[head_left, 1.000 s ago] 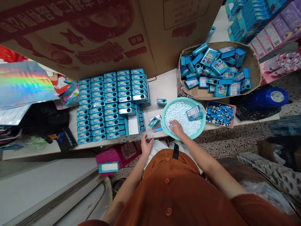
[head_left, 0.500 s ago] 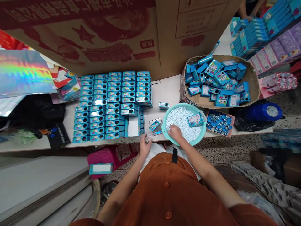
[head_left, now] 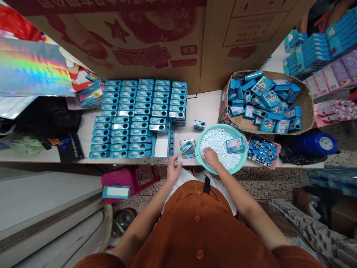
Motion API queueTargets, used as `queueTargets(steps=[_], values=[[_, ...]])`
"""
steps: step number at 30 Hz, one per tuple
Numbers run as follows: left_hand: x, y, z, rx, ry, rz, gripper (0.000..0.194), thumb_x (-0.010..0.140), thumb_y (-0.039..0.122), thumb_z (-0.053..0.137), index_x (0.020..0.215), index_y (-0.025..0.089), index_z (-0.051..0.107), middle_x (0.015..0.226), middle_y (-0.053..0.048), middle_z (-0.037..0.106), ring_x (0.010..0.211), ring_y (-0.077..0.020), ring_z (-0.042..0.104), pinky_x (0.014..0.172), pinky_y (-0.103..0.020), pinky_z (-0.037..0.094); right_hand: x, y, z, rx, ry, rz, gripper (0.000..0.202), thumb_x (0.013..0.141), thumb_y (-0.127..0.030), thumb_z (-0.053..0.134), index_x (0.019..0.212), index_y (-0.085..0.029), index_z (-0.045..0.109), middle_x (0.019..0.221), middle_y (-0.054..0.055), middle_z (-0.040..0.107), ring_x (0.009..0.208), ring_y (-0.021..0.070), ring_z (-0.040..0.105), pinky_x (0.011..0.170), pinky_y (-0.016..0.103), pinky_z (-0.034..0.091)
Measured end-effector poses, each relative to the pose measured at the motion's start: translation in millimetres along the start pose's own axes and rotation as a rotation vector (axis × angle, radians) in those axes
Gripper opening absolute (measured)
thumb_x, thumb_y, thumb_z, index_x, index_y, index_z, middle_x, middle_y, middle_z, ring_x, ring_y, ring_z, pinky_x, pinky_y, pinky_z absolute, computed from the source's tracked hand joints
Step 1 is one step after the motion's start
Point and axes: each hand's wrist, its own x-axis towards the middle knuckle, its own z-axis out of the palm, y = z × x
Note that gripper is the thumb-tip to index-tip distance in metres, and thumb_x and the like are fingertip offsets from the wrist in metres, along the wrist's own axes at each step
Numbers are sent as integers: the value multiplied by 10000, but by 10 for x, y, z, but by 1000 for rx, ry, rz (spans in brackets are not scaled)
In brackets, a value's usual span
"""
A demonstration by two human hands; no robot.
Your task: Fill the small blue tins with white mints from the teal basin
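Note:
My right hand [head_left: 211, 158] dips its fingertips into the white pellets [head_left: 219, 143] in a round mint-green basin [head_left: 198, 156]; what its closed fingers hold is hidden. At the table's front edge, my left hand [head_left: 174, 169] curls around a small clear object [head_left: 176, 163]. A blue box [head_left: 235, 144] lies on the pellets at the right. Between the basin and the stacked blue tins [head_left: 139, 130] are an open tin with a blue piece [head_left: 186, 146] on it and a narrow blue piece [head_left: 189, 156]. One blue tin [head_left: 199, 125] sits above the basin.
A carton [head_left: 306, 111] of blue tins stands back right, with a pink tray [head_left: 275, 163] of small round blue and silver pieces before it. A large cardboard box [head_left: 156, 44] walls the back. A pink stool [head_left: 122, 182] stands below left. Another person's arm [head_left: 304, 24] shows top right.
The view has shifted, moving the table's contents mostly rightward in the picture. Both hands keep nearly the same places, the right in the pellets and the left at the edge.

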Motion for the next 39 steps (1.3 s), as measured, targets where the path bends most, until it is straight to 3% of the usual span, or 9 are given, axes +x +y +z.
queueTargets(steps=[12,21,25,31,35,39], values=[[-63,-49,47,-19,-6,8,345,763,319,603,1082,189,584,1119,-105,623,1088,-257,564,952,-426,435,19,126,48,67,-8,-238,143,826,-145,496,902,-161,616,981,93,626,930,189,538,810,270,377],[-59,-3,58,-31,-6,39,328,776,318,585,1079,192,579,1122,-102,620,1074,-255,567,943,-422,439,22,205,168,283,90,-167,162,826,-132,485,889,-165,631,903,62,640,866,171,552,779,261,394],[-101,-10,23,-27,1,39,329,789,323,575,1092,195,575,1146,-105,614,1102,-258,553,956,-423,432,18,212,157,417,191,-117,154,835,-178,491,895,-165,632,888,66,636,834,179,562,763,279,417],[-150,54,15,-28,8,120,292,804,296,563,1082,209,577,1128,-91,621,1097,-246,557,977,-420,419,195,-165,-100,503,297,-233,153,858,-199,485,904,-182,630,888,52,624,822,170,568,778,273,430],[-137,154,22,-49,18,162,292,807,283,563,1090,213,574,1118,-82,625,1077,-234,567,971,-409,426,383,-463,-223,407,246,-378,149,861,-165,495,912,-183,634,911,59,614,857,170,562,794,270,431],[-113,219,-19,-65,37,154,295,801,287,574,1083,201,579,1102,-88,626,1058,-232,572,953,-395,437,493,-592,-245,328,189,-398,161,827,-130,543,946,-173,642,939,68,611,874,179,559,811,279,436]])
